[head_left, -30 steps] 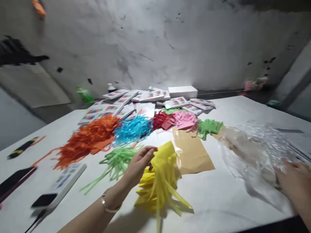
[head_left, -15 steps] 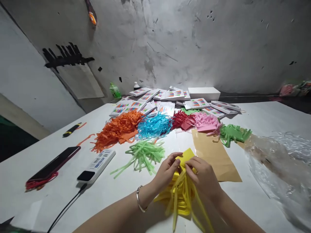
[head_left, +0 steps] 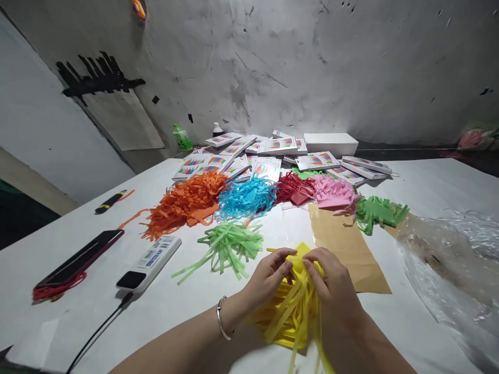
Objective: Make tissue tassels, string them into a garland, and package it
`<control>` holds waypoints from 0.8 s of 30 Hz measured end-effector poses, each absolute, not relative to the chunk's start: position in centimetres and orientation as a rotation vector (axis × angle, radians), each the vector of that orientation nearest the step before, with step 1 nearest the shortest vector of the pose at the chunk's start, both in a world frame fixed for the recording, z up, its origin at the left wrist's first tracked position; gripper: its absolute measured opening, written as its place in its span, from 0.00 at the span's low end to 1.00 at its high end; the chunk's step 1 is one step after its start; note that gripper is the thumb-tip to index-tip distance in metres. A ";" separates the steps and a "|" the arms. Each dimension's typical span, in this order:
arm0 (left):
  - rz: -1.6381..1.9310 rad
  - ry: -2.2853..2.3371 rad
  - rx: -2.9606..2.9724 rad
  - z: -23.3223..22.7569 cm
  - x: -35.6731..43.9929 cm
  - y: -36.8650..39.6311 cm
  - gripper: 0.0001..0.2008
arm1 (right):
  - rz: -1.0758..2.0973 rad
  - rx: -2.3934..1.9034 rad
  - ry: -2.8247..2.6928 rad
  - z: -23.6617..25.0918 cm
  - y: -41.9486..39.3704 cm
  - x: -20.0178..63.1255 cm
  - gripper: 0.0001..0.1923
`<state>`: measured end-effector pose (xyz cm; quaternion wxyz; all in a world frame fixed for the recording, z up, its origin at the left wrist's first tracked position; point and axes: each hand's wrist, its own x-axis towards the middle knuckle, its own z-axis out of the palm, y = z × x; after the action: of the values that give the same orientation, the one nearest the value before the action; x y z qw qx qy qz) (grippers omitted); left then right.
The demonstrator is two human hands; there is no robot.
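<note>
Okay, head view, only one to log. Pinching the yellow fringed piece (head_left: 304, 298) near its top with left hand (head_left: 271, 275) and right hand (head_left: 331, 275), between thumb and fingers on either side. Located right between the two hands, poking up slightly past the fingertips. Hanging down in long loose strips toward the near side. In front of, and partly covering, a layered yellow stack (head_left: 273, 314) on the white desk (head_left: 421, 182). Can't tell where touching the stack. Wearing a silver bracelet (head_left: 223, 319) on the left wrist.

Ahead and left of the left hand, near: light green bundle (head_left: 234, 244). Just beyond the right hand: brown sheet (head_left: 346, 254), lying flat. Farther right: crumpled clear plastic (head_left: 448, 270).

Across the middle, left to right: orange bundle (head_left: 191, 200), blue bundle (head_left: 249, 197), red bundle (head_left: 294, 188), pink bundle (head_left: 335, 192), dark green bundle (head_left: 380, 212), all fringed. Heaped behind: printed boxes (head_left: 278, 145), next to a plain white box (head_left: 330, 144).

Off to the left, well apart from the hands: phone (head_left: 80, 259), white device (head_left: 150, 262) with black cable (head_left: 125, 299) attached, black-and-yellow tool (head_left: 111, 201).
</note>
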<state>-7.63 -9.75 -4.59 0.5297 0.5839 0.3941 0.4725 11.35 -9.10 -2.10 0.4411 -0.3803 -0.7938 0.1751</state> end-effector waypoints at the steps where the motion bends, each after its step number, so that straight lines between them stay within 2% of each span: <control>1: 1.124 0.943 1.414 -4.6 -7.6 -9.8 0.23 | 0.363 -0.904 -2.009 -2.2 -9.2 11.3 0.06; 4: 1.120 0.943 1.471 -4.5 -7.5 -9.9 0.21 | 0.208 -0.809 -2.145 -2.2 -9.5 11.1 0.17; 6: 1.121 0.971 1.496 -4.5 -7.5 -9.9 0.20 | 0.217 -0.787 -2.200 -2.2 -9.6 10.9 0.15; 13: 1.052 1.035 1.720 -4.1 -7.6 -9.9 0.18 | 0.582 -0.776 -2.175 -1.9 -8.8 12.1 0.09; 15: 1.025 1.051 1.844 -3.9 -7.6 -10.0 0.15 | 0.531 -0.815 -2.169 -2.0 -8.6 12.3 0.09; 17: 1.011 1.095 1.962 -3.7 -7.4 -10.1 0.12 | 0.346 -0.850 -2.164 -2.0 -8.6 12.2 0.10; 20: 1.035 1.138 2.039 -3.6 -7.2 -10.4 0.18 | 0.010 -0.844 -2.183 -1.8 -9.1 11.7 0.10; 24: 1.073 1.144 2.188 -3.5 -6.9 -10.8 0.31 | -0.176 -0.860 -2.339 -1.6 -9.9 11.0 0.15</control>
<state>-6.89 -10.77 -3.51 0.2229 0.7922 0.4144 0.3887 11.04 -9.88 -1.61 0.3162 -0.3265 -0.8882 -0.0668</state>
